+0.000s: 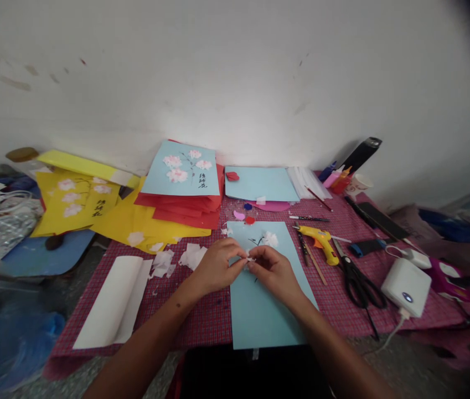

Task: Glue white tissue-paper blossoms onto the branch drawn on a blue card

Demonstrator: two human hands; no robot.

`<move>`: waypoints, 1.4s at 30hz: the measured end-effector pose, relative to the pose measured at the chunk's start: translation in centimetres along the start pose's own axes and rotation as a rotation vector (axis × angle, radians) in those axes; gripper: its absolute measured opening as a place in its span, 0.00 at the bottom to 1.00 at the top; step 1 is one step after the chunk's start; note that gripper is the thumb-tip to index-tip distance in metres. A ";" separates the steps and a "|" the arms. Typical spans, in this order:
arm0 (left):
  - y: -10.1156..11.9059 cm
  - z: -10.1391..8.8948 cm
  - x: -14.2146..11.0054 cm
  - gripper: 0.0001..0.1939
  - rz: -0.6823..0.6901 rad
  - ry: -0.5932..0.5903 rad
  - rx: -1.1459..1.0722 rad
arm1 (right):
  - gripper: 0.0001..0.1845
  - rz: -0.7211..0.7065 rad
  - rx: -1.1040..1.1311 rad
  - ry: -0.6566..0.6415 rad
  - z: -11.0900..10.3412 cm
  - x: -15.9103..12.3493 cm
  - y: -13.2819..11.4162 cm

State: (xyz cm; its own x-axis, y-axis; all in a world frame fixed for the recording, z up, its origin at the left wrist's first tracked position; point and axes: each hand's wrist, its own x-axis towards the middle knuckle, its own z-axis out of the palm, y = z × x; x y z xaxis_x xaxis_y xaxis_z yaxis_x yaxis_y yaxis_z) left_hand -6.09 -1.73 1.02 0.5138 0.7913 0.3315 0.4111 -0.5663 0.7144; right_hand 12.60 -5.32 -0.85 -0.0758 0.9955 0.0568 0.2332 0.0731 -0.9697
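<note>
Head view: the left hand [219,267] and right hand [275,271], equally near, pinch a small white paper scrap [249,259] between their fingertips, over a light-blue rectangular paper sheet [266,318] whose long axis runs fore-and-aft beneath them, a fluffy white paper blossom [270,239] just beyond the right.

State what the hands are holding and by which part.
The left hand and right hand together pinch a small whitish scrap, one from each side; exactly which edges is too small to tell.
</note>
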 end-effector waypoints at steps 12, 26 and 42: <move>-0.5 0.0 -0.1 0.07 0.028 -0.013 0.147 | 0.04 -0.052 -0.255 0.053 -1.3 -0.3 -0.6; -1.2 0.0 -0.5 0.11 -0.048 -0.191 0.451 | 0.08 -0.241 -0.827 -0.030 -2.3 -0.9 0.6; -1.3 0.0 -0.6 0.10 -0.037 -0.166 0.424 | 0.10 -0.246 -1.143 -0.142 -1.5 -0.1 -0.4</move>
State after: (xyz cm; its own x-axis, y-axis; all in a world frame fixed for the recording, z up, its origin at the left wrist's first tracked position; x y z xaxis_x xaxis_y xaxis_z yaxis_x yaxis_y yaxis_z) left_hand -6.96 -1.48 -0.12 0.5925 0.7847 0.1825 0.6857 -0.6101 0.3970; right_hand 13.96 -5.39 -0.11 -0.3309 0.9366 0.1154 0.9252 0.3460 -0.1555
